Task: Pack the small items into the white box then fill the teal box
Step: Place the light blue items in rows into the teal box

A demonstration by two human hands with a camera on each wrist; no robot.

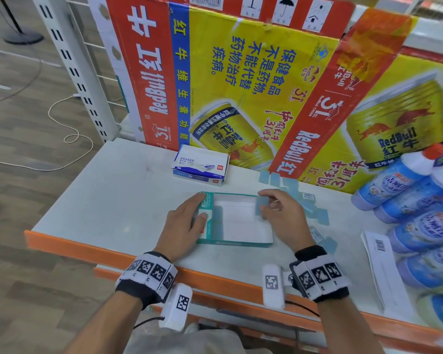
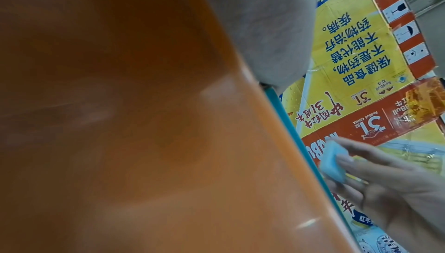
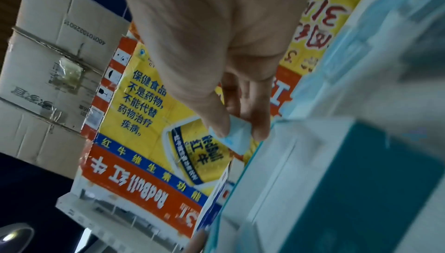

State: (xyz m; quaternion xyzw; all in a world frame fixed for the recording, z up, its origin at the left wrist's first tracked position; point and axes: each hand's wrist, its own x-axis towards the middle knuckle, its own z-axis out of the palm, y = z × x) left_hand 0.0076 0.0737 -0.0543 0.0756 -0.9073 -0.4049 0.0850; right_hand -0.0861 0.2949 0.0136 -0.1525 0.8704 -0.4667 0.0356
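Observation:
An open teal box (image 1: pixel 229 242) with a white inside lies on the white shelf. My left hand (image 1: pixel 187 221) rests flat on its left wall, fingers straight. My right hand (image 1: pixel 274 210) pinches a small light-blue eraser (image 1: pixel 262 204) over the box's right end; the same eraser (image 3: pixel 237 137) shows between thumb and fingers in the right wrist view and, as eraser (image 2: pixel 333 164), in the left wrist view. Several more blue erasers (image 1: pixel 289 185) lie on the shelf behind and right of the box. A white eraser box (image 1: pixel 201 164) stands farther back.
Flattened Red Bull cartons (image 1: pixel 241 80) lean along the back. Blue-and-white bottles (image 1: pixel 420 208) are stacked at the right, with a barcode paper (image 1: pixel 381 267) beside them. The shelf has an orange front edge (image 1: pixel 108 254). A white rack post (image 1: pixel 77 67) stands at the left.

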